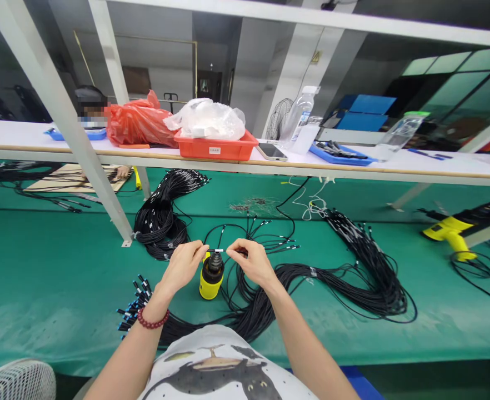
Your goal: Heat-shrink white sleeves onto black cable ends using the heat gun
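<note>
A thin black cable with a white label (219,250) is stretched level between my two hands. My left hand (185,263) pinches it on one side of the label, and my right hand (252,260) pinches it on the other. Right under the label stands a yellow and black heat gun (211,280), its dark nozzle pointing up. Behind my hands, several loose cable ends (270,240) with white labels fan out on the green mat. A thick bundle of black cables (295,278) runs below my right hand, and its blue-tipped ends (134,308) lie left of the heat gun.
Another coiled cable bundle (159,222) lies at the back left. A second yellow heat gun (451,230) rests at the right. Overhead, a shelf (145,158) carries a red tray (215,147), a phone (272,151) and bottles. Across the bench, a person's hand (122,172) is near cables.
</note>
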The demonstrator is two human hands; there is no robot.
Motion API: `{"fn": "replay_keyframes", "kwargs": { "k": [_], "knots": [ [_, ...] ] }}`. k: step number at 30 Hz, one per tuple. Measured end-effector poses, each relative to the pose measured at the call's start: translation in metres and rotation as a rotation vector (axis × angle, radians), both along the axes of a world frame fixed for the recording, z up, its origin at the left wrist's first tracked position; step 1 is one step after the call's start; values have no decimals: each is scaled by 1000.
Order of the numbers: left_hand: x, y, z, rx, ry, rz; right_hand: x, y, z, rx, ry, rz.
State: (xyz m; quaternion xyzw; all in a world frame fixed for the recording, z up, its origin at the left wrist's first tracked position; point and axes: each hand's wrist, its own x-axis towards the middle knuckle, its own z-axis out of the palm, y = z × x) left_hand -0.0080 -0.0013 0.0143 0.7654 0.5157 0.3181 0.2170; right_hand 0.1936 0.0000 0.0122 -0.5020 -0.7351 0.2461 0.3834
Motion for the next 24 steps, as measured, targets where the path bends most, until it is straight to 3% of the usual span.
{"fn": "replay_keyframes", "kwargs": {
  "k": [9, 19, 24],
  "knots": [
    [-2, 1, -8, 35, -106, 27, 2, 1, -1, 23, -45, 1],
    [-1, 0, -5, -26, 8, 35, 2, 0, 0, 43, -42, -10],
    [-1, 1, -9, -15, -84, 53, 3, 1, -1, 31, -4, -21]
  ]
}}
